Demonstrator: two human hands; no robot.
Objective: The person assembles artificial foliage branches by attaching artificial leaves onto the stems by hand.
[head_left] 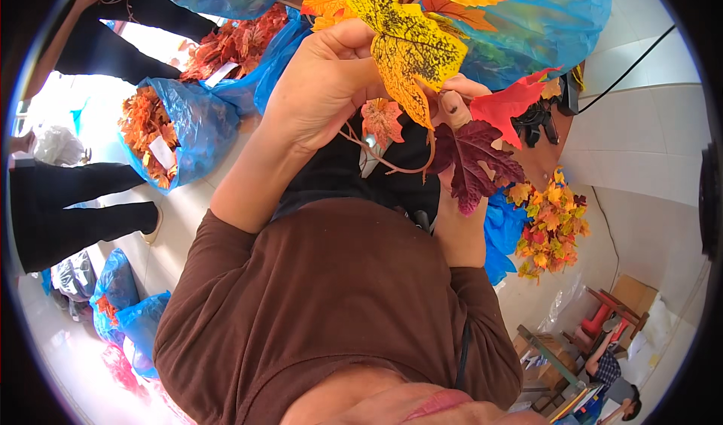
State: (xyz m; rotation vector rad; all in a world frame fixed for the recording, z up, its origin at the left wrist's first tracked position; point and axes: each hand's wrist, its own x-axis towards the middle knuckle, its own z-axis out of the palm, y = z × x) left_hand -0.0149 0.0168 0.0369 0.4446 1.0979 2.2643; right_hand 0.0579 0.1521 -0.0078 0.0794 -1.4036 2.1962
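In front of my chest I hold up an artificial maple-leaf garland with a thin brown stem [407,170]. My left hand [320,86] is closed, thumb and fingers pinched behind a yellow, black-speckled leaf [420,52]. Close to that leaf's lower edge, my right hand [454,107] is closed too, its fingertips pinching at the stem; leaves hide part of it. A dark purple leaf [476,161] and a red leaf [512,107] hang by my right hand. Between my wrists dangles a small orange-pink leaf [382,121].
Blue plastic bags [197,127] with orange and red leaves stand at the left, beside people in dark trousers [90,191]. Another blue bag [542,37] lies beyond my hands. A bunch of yellow-orange leaves [551,222] is at the right. A person [614,380] appears at the lower right.
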